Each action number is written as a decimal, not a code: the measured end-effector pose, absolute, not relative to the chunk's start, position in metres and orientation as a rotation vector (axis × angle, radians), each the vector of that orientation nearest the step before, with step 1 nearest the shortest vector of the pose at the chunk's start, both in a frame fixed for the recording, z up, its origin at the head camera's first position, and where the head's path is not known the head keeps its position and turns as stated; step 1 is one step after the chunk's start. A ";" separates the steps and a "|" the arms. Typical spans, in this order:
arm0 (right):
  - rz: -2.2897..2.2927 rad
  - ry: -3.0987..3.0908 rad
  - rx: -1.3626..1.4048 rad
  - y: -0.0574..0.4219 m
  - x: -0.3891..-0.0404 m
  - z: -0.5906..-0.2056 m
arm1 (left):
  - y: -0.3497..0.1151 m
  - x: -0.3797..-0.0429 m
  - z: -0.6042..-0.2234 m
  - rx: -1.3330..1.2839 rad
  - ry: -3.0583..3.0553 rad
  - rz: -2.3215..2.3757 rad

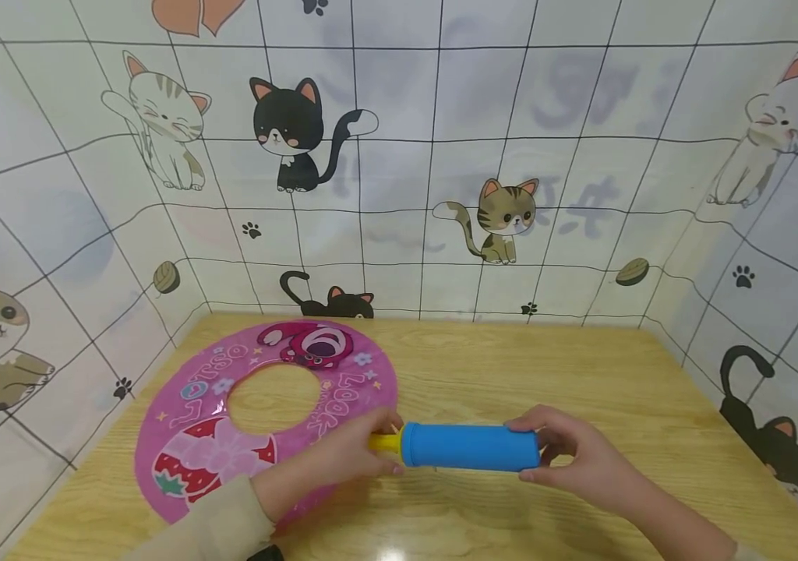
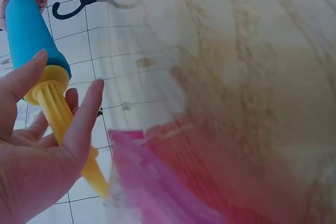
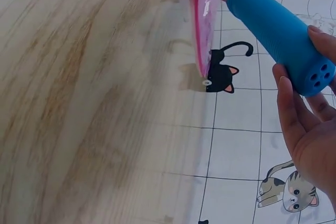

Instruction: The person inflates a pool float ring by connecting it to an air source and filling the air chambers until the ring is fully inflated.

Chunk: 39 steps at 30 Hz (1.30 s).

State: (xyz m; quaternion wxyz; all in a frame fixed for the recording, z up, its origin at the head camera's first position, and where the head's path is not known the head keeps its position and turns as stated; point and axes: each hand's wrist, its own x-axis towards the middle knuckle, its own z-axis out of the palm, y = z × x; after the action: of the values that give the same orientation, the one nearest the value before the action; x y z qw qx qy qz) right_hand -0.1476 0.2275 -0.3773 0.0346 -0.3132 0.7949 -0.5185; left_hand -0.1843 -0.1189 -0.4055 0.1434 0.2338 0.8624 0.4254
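Observation:
A hand air pump with a blue cylindrical body (image 1: 471, 446) and a yellow tapered end (image 2: 55, 106) lies level, just above the table, between both hands. The left hand (image 1: 351, 452) holds it loosely at the yellow end, the thumb by the collar and the other fingers around the ribbed stem. At the opposite end, the right hand (image 1: 584, 460) grips the blue body between thumb and fingers; small holes show in that end in the right wrist view. A pink inflatable swim ring (image 1: 364, 366) with strawberry and bear prints lies on the table, partly beneath the left forearm.
The wood-grain table (image 1: 511, 358) meets a white, cat-patterned covering (image 1: 399, 179) at the back and both sides. The swim ring takes up the table's left part.

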 end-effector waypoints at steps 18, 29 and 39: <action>-1.443 2.663 -1.039 0.283 -0.140 -0.354 | -0.138 -0.191 -0.406 0.664 2.468 1.177; -1.263 2.830 -1.066 0.320 -0.125 -0.337 | -0.149 -0.192 -0.409 0.714 2.505 1.124; -1.366 2.740 -1.032 0.299 -0.131 -0.341 | -0.141 -0.188 -0.405 0.713 2.496 1.141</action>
State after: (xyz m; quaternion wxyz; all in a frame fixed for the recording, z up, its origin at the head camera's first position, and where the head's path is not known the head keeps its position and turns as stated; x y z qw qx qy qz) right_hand -0.1305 0.2994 -0.3415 -0.0447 -0.3190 0.8472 -0.4224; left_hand -0.1883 -0.1406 -0.4050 0.1523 0.2486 0.8701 0.3975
